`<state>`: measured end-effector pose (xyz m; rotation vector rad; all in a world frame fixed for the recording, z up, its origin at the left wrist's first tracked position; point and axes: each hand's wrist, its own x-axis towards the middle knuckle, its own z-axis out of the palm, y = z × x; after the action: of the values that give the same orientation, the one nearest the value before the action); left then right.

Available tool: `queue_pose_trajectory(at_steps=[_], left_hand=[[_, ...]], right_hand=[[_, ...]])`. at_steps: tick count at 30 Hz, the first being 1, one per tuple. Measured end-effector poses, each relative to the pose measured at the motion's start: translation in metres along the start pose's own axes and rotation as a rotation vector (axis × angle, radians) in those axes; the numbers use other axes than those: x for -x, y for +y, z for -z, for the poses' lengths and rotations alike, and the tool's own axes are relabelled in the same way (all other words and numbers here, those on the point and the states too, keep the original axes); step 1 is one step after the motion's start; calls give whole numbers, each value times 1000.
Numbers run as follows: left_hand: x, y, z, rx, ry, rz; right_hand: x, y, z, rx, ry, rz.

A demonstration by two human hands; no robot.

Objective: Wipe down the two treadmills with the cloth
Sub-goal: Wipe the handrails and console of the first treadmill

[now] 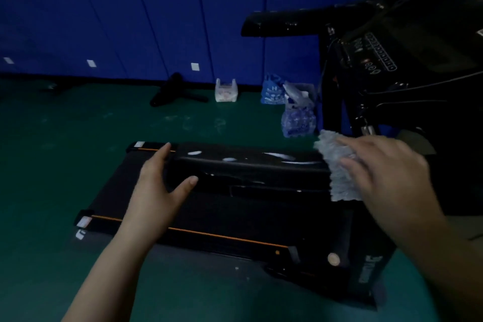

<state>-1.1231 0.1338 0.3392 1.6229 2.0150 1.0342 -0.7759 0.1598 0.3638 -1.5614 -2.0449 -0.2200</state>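
Left hand [156, 188] spread flat, bracing the low treadmill [209, 217] on the floor; right hand [386, 167] flat on the cloth [337, 165] at its glossy bar's right end: best swept leftward, firm, overlapping.

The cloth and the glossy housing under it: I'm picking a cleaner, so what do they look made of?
The cloth looks like pale, nubby woven or microfibre fabric, judging by its bumpy, crumpled surface. The housing of the low treadmill looks like glossy black plastic, given its sharp light reflections; coated metal is possible.
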Motion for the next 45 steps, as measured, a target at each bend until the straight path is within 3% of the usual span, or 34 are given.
queue_pose_trajectory(at_steps=[6,11,14,20,23,26,28,32,35,41,45], left_hand=[[-44,-27,13,12,-244,-181],[-56,-36,11,6,-345,-287],[-59,-42,8,45,-391,-295],[-60,-49,4,44,-381,-347],[-63,-50,5,29,-384,-374],[-61,-50,3,44,-371,-386],[-59,-52,1,67,-354,-376],[-60,-55,-2,86,-355,-368],[-61,-56,-5,94,-360,-369],[-66,-61,-6,58,-404,-364],[-65,-62,-5,58,-381,-379]], right_hand=[[-4,-41,-28,30,149,-95],[-24,-117,-59,52,115,-69],[-24,-115,-55,89,119,-112],[-12,-100,-45,209,247,-296],[-31,-141,-64,197,252,-222],[-41,-179,-79,84,155,-76],[-40,-175,-77,86,135,-32],[-23,-119,-55,137,221,-239],[-16,-126,-59,73,238,-320],[-48,-215,-101,-57,103,-11],[-45,-190,-93,-70,110,58]])
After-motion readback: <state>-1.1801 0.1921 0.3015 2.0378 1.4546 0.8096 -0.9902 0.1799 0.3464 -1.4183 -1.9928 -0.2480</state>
